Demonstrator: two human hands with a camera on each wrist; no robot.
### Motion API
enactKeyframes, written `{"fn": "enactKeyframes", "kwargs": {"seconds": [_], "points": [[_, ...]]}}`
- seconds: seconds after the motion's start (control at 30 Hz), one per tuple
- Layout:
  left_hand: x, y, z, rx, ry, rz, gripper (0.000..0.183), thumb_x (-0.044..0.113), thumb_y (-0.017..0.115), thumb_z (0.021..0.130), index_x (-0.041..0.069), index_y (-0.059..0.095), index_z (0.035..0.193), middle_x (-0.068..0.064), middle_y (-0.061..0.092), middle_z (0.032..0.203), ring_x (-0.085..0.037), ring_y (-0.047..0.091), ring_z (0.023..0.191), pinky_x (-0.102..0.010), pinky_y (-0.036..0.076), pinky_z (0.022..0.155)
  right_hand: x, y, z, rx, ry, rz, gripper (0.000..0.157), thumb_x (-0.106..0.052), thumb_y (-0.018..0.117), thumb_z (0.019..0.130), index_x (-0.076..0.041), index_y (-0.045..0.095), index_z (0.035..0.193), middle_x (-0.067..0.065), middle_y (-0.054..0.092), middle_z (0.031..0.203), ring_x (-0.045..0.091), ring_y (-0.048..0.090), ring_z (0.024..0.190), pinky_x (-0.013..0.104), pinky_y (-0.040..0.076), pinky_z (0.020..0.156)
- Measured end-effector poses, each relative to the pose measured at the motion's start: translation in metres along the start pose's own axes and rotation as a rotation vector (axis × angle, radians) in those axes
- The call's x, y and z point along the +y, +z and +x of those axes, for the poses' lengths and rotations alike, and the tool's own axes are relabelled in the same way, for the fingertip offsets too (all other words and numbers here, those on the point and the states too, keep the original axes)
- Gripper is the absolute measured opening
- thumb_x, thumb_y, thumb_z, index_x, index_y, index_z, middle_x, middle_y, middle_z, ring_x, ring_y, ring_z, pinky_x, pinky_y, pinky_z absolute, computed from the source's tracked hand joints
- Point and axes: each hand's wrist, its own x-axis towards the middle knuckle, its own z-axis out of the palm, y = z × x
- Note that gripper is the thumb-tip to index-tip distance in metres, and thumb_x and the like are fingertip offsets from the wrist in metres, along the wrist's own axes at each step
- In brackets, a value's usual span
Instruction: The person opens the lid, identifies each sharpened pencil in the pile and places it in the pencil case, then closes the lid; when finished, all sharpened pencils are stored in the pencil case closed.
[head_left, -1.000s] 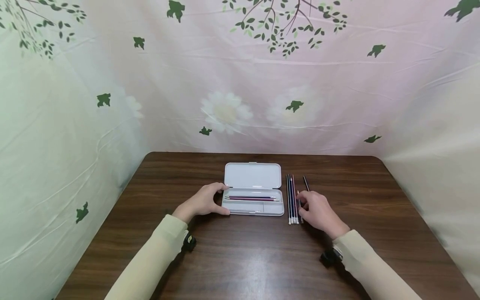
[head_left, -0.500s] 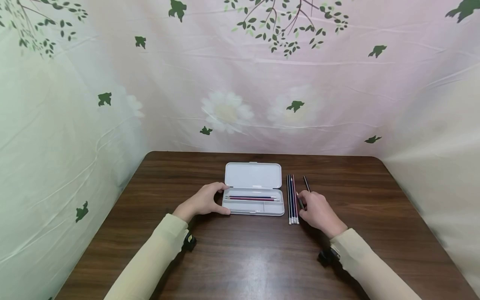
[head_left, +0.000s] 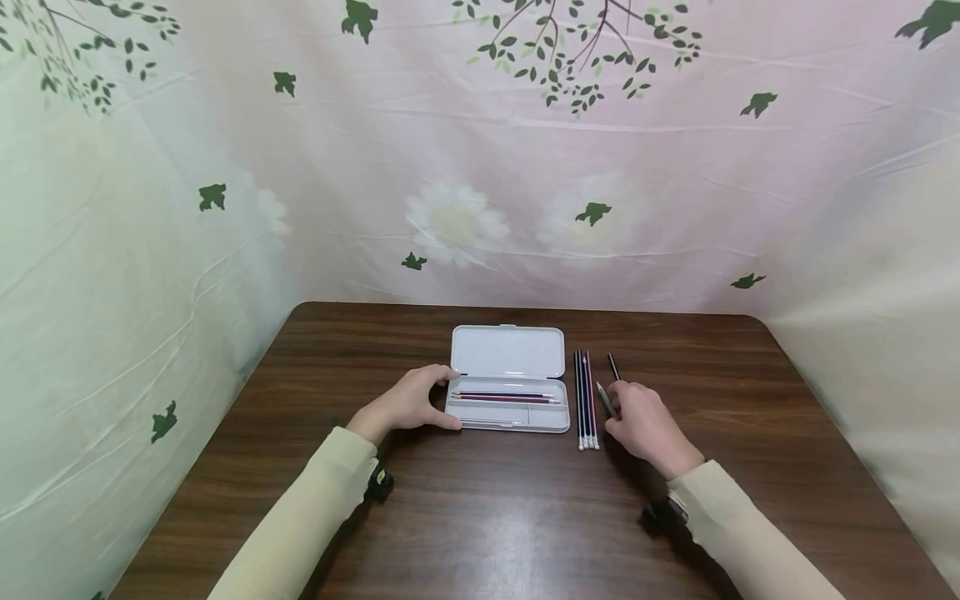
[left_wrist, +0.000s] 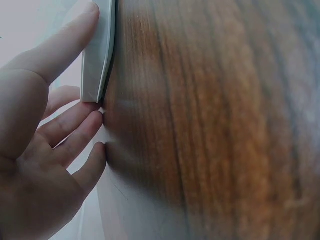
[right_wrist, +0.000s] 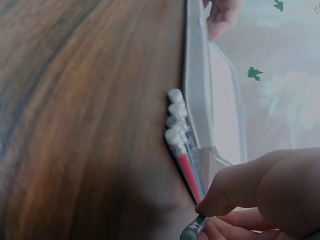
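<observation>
An open white pencil case (head_left: 543, 422) lies on the table with its lid (head_left: 507, 351) tipped back. Two pencils (head_left: 504, 398), one dark and one maroon, rest in its upper compartment. My left hand (head_left: 411, 402) grips the case's left end, thumb at the front edge and fingers round the back corner. Right of the case, several pencils (head_left: 583, 400) with white erasers lie side by side. In my right hand (head_left: 647, 423) a dark grey-green pencil (head_left: 606, 400) is pinched between thumb and fingers, tilted, its tip pointing away and left. Its dark end (right_wrist: 190, 233) shows below the thumb.
Another dark pencil (head_left: 613, 365) lies beyond my right hand, partly hidden by it. The brown wooden table (head_left: 480, 508) ends at a printed cloth backdrop (head_left: 495, 167) behind and at both sides.
The dark grey-green pencil, beside the row a second ago, has turned and come slightly right, away from the row, in my right hand. My left hand has stayed on the case.
</observation>
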Motion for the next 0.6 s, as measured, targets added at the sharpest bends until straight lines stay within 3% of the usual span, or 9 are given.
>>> {"fn": "enactKeyframes", "kwargs": {"seconds": [0.2, 0.43, 0.6], "points": [[0.001, 0.0, 0.0, 0.0, 0.001, -0.006, 0.088, 0.044, 0.097, 0.073, 0.009, 0.06, 0.144, -0.005, 0.063, 0.138, -0.022, 0.057, 0.127, -0.044, 0.045, 0.112, -0.001, -0.01, -0.003, 0.006, 0.011, -0.016, 0.038, -0.002, 0.075, 0.082, 0.011, 0.068, 0.117, 0.017, 0.066, 0.097, 0.026, 0.057, 0.081, 0.042, 0.052, 0.068], [0.0, 0.0, 0.0, -0.002, 0.001, -0.004, 0.088, 0.044, 0.097, 0.073, 0.009, 0.059, 0.144, -0.005, 0.063, 0.138, -0.022, 0.057, 0.127, -0.044, 0.045, 0.112, -0.004, -0.012, -0.003, 0.007, -0.004, -0.026, 0.031, -0.004, 0.075, 0.083, 0.001, 0.074, 0.113, 0.01, 0.063, 0.094, 0.024, 0.056, 0.079, 0.04, 0.048, 0.064], [0.0, 0.001, 0.0, 0.0, 0.002, -0.006, 0.087, 0.043, 0.098, 0.073, 0.009, 0.06, 0.144, -0.005, 0.063, 0.137, -0.022, 0.057, 0.126, -0.044, 0.046, 0.112, -0.007, -0.012, 0.0, 0.007, -0.034, 0.001, 0.026, -0.004, 0.075, 0.084, -0.005, 0.074, 0.109, 0.009, 0.066, 0.095, 0.023, 0.06, 0.082, 0.043, 0.052, 0.067]]}}
